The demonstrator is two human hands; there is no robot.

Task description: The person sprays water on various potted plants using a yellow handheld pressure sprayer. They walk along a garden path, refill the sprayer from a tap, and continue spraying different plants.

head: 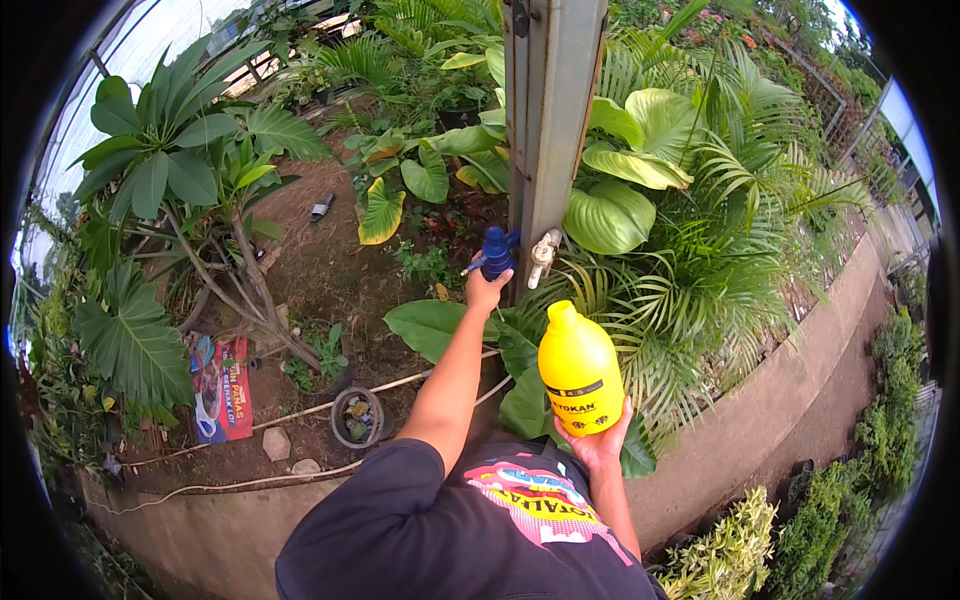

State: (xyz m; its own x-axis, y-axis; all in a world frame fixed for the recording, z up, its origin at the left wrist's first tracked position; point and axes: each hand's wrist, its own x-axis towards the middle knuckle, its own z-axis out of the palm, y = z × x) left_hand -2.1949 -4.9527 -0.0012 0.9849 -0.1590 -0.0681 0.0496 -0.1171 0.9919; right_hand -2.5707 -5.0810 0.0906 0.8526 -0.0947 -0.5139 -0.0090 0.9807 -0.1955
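Note:
My left hand [486, 292] is stretched forward with its fingers around the blue pump head of a sprayer [496, 255]. It is up beside the metal post, left of a pale, dirty water tap [542, 259]. My right hand [602, 444] supports a yellow plastic sprayer bottle [581, 367] from below, around its base. The bottle stands nearly upright, tilted slightly left, with no head on its neck. Black markings and writing show on its side. The pump head and the bottle are apart. Part of my left hand's grip is hidden behind the pump.
A tall metal post [551, 112] rises in front of me among broad-leaved plants and palm fronds [660, 300]. On the left are a branching shrub [255, 300], a pot [361, 417], a printed sheet [223, 390] and a thin hose [247, 484]. A concrete path [750, 435] curves right.

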